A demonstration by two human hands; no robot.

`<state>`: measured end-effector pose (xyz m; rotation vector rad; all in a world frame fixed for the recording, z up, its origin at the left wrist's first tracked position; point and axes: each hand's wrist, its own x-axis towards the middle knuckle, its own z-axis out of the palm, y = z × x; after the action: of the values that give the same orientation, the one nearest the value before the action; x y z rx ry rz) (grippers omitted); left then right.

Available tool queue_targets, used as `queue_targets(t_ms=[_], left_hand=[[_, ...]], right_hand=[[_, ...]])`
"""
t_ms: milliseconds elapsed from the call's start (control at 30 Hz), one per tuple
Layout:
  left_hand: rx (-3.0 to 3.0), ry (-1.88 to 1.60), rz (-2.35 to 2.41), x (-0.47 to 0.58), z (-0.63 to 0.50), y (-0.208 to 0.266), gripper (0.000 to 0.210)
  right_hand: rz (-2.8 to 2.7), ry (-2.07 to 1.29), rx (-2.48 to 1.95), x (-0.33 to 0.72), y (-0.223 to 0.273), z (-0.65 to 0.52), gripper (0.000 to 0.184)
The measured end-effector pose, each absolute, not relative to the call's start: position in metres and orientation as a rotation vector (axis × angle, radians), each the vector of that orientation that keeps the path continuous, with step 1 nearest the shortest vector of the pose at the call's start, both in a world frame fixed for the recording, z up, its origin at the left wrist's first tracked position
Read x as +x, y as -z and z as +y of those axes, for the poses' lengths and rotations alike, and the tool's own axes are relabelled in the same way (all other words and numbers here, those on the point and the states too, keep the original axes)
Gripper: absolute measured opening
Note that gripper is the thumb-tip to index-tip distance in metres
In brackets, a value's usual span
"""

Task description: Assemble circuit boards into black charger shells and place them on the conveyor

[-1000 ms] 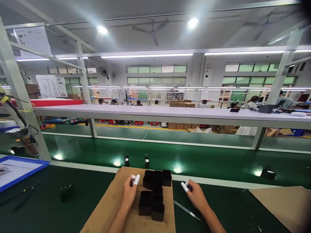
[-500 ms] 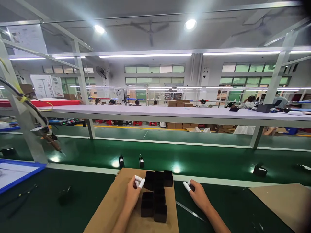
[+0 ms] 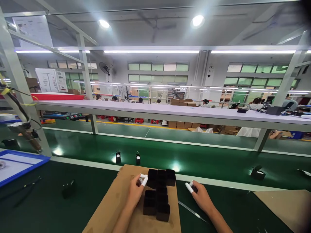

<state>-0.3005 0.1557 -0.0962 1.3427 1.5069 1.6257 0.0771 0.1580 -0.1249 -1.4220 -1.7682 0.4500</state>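
Observation:
Several open-topped black boxes (image 3: 162,178) stand close together on a sheet of brown cardboard (image 3: 109,200). At their left side is my left hand (image 3: 136,191), its fingers loosely curled and white covers on the fingertips. The thumb tip is right beside the nearest box; I cannot tell if it touches. My right hand (image 3: 201,195) rests over the dark green bench, right of the cardboard. Its thumb and fingers, also white-tipped, are bent with a gap between them, and nothing shows in them. A thin, pale tweezer-like tool (image 3: 191,209) lies between the cardboard and my right forearm.
Small black devices (image 3: 138,158) stand on the green conveyor (image 3: 194,161) behind the bench. On the left are a blue-edged tray (image 3: 24,165), a hanging tool with cables (image 3: 29,136) and a dark part (image 3: 68,189). Another cardboard piece (image 3: 286,207) lies right. A shelf (image 3: 155,109) crosses behind.
The camera view has shifted slightly. Both hands keep nearly the same pose and place relative to the boxes, which have not moved on the cardboard.

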Motion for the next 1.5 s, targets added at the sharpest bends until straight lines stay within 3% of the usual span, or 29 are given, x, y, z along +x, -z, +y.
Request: queue_targets(t_ms=[500, 967, 1200, 1500], left_hand=[[1.566, -1.604, 1.348, -0.303, 0.151, 0.094, 0.025], [1.604, -1.537, 1.404, -0.296, 0.16, 0.095, 0.031], [1.578, -1.566, 1.435, -0.29, 0.154, 0.088, 0.043], [1.586, -1.558, 1.459, -0.289, 0.157, 0.092, 0.043]], right_hand=[[-1.787, -0.533, -1.422, 0.073, 0.123, 0.163, 0.015], [-1.841, -0.468, -1.496, 0.071, 0.116, 0.16, 0.027], [-1.847, -0.435, -1.463, 0.079, 0.115, 0.152, 0.018], [-1.809, -0.464, -1.444, 0.082, 0.111, 0.147, 0.024]])
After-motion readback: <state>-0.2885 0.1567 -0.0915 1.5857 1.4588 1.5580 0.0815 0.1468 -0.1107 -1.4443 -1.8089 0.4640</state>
